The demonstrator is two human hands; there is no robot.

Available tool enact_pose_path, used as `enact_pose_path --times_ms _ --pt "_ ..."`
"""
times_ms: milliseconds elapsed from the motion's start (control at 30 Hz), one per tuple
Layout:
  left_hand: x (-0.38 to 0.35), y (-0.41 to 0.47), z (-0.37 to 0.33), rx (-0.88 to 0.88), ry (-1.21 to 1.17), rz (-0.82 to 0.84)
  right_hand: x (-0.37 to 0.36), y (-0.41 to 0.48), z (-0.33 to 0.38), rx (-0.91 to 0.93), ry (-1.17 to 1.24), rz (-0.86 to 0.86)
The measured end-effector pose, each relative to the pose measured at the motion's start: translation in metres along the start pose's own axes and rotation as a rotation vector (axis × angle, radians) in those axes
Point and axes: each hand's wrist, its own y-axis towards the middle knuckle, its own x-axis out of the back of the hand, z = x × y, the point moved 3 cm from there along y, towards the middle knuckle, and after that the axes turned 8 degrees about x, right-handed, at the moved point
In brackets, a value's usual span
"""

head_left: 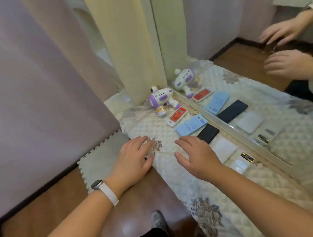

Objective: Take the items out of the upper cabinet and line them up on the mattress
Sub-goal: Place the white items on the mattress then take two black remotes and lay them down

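Observation:
A quilted cream mattress [174,171] runs along a mirror. On it lie in a row a purple-and-white toy gun [162,100], a red-and-white device [177,116], a light blue box [191,125], a black flat box [207,133], a white box [224,148] and a small clear case with a gold-trimmed item [243,160]. My left hand [134,160], with a white watch on the wrist, lies flat on the mattress edge with straight fingers. My right hand [196,156] hovers or rests open beside it, near the black box. Neither holds anything.
The mirror [239,52] along the mattress's far side reflects the items and both hands. A cream cabinet post [131,56] stands behind the toy. A grey foam mat [101,156] and wooden floor [48,212] lie to the left; my shoe [157,219] shows below.

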Motion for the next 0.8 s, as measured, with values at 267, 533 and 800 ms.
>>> enact_pose_path --times_ms 267,533,800 --pt "0.048 -0.087 0.073 0.153 0.093 -0.131 -0.025 0.043 0.111 0.361 -0.095 0.083" --pt "0.088 -0.204 0.176 0.327 0.109 -0.256 -0.092 0.070 0.258 0.591 -0.189 0.190" --pt "0.117 -0.346 0.302 0.523 0.124 -0.286 -0.182 0.078 0.425 0.790 -0.253 0.253"
